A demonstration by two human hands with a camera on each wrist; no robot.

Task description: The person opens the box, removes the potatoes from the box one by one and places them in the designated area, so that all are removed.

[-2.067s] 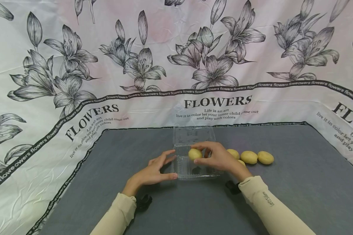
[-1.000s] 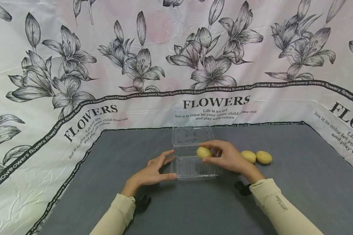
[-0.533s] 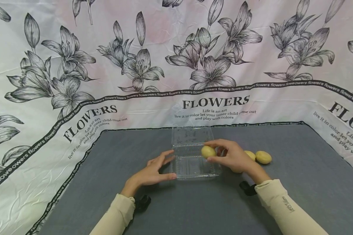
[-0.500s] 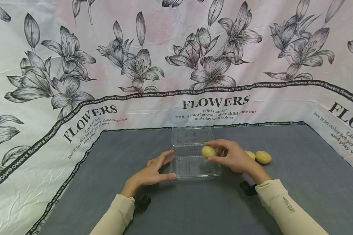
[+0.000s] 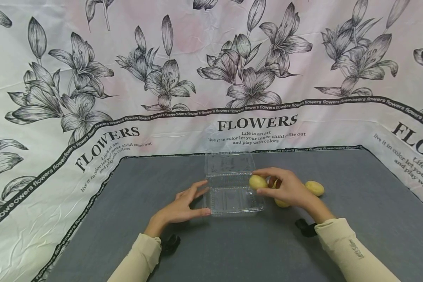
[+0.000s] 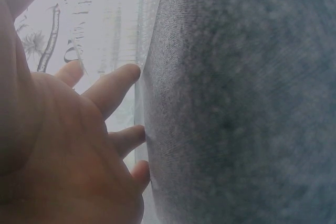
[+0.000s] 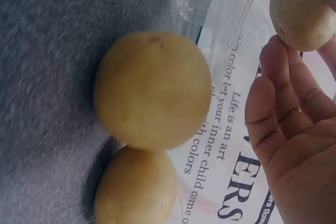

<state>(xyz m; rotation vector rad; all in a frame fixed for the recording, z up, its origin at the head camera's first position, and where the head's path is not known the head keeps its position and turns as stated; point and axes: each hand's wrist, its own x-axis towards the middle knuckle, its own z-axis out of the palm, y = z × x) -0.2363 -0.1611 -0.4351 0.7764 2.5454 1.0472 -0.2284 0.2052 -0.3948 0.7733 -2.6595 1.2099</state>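
My right hand point(image 5: 290, 190) pinches a yellow potato point(image 5: 258, 182) between thumb and fingertips, above the right edge of a clear plastic clamshell box point(image 5: 232, 199). The box's lid point(image 5: 229, 163) stands raised at the back. Nothing shows inside the box. My left hand point(image 5: 178, 208) is at the box's left side with fingers spread; in the left wrist view its fingertips point(image 6: 137, 72) meet or nearly meet the plastic wall. Below the right hand lies another potato point(image 5: 282, 203), partly hidden. In the right wrist view two potatoes, a nearer one point(image 7: 152, 90) and one behind point(image 7: 136, 187), lie on the table.
Farther right on the grey tabletop point(image 5: 211, 250) lies one more potato point(image 5: 314, 188). A white cloth point(image 5: 183, 137) printed with flowers and lettering hangs behind the table and along its sides.
My right hand has moved right with the potato, from over the middle of the box to its right edge, uncovering more of the box. The left hand has stayed in place.
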